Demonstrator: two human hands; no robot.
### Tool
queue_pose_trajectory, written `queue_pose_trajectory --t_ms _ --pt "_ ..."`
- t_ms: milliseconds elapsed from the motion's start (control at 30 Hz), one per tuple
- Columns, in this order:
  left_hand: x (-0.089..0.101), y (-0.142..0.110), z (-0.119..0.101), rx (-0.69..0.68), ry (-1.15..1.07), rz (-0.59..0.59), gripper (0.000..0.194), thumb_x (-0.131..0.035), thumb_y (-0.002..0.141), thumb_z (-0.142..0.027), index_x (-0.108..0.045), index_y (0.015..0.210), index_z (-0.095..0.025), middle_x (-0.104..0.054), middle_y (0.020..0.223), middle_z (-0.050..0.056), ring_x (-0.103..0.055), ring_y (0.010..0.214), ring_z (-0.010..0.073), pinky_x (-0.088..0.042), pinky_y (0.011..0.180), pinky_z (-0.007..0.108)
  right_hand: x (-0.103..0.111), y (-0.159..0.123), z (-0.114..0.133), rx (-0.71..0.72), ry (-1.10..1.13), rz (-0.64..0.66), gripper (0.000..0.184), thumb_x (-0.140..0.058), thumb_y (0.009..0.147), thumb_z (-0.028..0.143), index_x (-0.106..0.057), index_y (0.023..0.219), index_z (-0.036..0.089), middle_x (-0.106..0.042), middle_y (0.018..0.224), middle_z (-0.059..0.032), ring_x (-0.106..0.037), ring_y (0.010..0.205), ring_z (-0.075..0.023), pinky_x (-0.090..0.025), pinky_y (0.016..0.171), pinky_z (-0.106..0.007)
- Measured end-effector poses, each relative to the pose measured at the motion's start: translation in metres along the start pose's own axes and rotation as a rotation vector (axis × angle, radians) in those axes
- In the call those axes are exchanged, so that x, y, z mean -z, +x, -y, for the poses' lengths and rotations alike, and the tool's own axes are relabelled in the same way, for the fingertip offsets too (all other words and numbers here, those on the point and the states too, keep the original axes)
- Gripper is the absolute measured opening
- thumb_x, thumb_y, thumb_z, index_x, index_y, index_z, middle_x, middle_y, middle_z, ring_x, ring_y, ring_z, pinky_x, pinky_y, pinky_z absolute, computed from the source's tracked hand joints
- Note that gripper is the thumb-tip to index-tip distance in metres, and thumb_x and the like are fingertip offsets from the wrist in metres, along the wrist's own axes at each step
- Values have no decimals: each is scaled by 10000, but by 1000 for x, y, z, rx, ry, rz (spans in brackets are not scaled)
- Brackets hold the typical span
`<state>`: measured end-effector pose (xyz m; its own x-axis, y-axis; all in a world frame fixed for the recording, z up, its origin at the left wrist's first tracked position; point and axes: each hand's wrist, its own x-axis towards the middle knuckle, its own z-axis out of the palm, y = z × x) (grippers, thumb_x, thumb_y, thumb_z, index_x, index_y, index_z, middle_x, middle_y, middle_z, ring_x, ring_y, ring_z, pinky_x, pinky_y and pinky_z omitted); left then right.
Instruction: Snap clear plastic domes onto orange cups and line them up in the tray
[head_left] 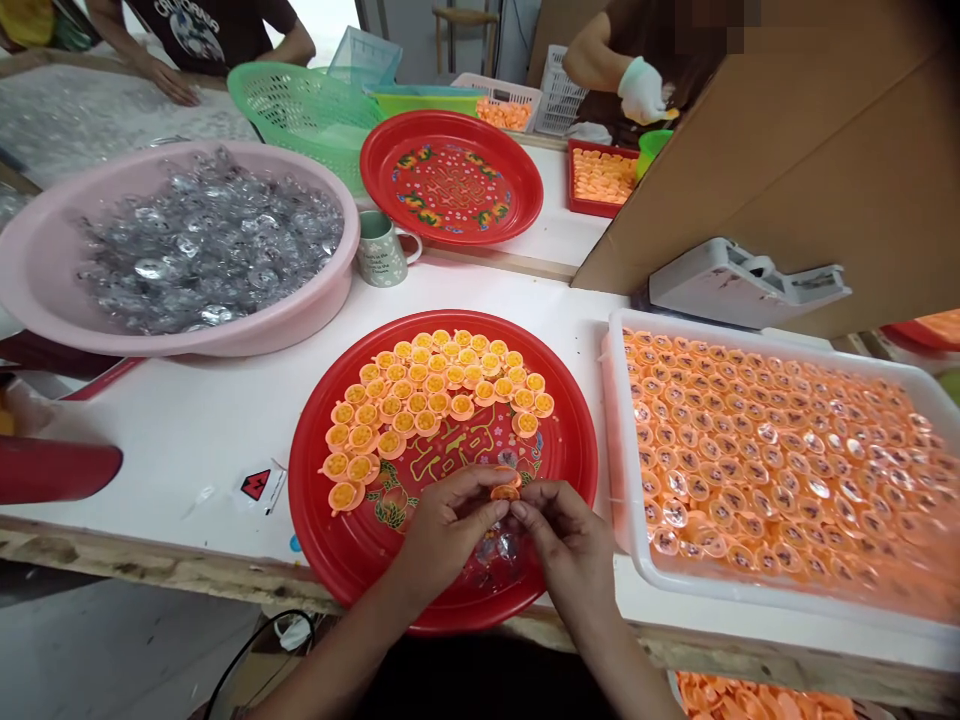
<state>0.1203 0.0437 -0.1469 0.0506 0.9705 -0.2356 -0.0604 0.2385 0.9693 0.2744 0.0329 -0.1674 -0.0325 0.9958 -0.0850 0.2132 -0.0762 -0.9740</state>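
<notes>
Over the near part of a red round tray (319,560), my left hand (454,515) and my right hand (570,535) meet, fingertips closed around one small orange cup-shaped piece (505,492). The left fingers pinch it from the left, and the right thumb and forefinger press at its right side. Fingers partly cover the piece. Beneath the hands, some clear shiny pieces (499,550) lie on the tray. Many orange cup-and-saucer pieces (416,402) with yellow tops form an arc across the tray's far and left parts.
Left stands a pink basin (45,290) of clear domed pieces, beside a mug (382,250). A white bin (637,500) of capped orange pieces is at right, near a cardboard panel (750,150). Behind are another red tray (454,225), a green basket (300,110) and two people.
</notes>
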Motion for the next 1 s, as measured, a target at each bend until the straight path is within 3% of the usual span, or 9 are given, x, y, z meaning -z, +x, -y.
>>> queue_pose_trajectory --t_ms 167,267,467,633,800,1000 --pt "-3 -3 -2 -78 39 -12 185 -677 777 -202 -755 938 -249 -745 1011 36 -681 977 200 -555 892 316 10 0 10 287 -255 -51 106 -568 875 170 -664 884 215 -686 804 -15 -653 716 -152 -540 651 -255" --pt "-6 -3 0 -81 50 -26 190 -690 764 -190 -762 929 -251 -751 992 36 -683 972 207 -555 897 326 10 0 12 376 -336 -111 128 -549 877 135 -645 882 220 -677 794 -13 -649 716 -151 -535 654 -252" --pt "-10 -8 4 -28 -37 -21 164 -668 797 -203 -746 936 -243 -747 1000 23 -683 973 189 -544 910 295 4 -7 12 283 -216 -160 75 -593 867 161 -627 900 219 -670 780 6 -648 694 -135 -539 631 -227" --pt "-13 -11 1 35 -178 -11 377 -693 785 -209 -655 1156 -264 -728 1090 23 -679 1014 201 -565 876 293 4 -11 19 339 -215 -197 131 -577 865 107 -640 901 216 -681 781 3 -651 693 -132 -529 632 -223" --pt "-16 -11 5 27 -243 1 240 -719 776 -189 -721 1008 -252 -749 963 7 -697 894 168 -570 807 243 2 -12 24 378 -251 -248 166 -576 856 74 -645 903 217 -687 769 7 -652 675 -126 -526 623 -215" --pt "-20 -12 17 74 -460 -51 269 -751 742 -137 -708 989 -235 -741 993 6 -680 945 160 -551 846 246 1 -13 25 360 -261 -250 174 -580 863 72 -657 894 225 -694 767 7 -651 678 -129 -519 614 -218"
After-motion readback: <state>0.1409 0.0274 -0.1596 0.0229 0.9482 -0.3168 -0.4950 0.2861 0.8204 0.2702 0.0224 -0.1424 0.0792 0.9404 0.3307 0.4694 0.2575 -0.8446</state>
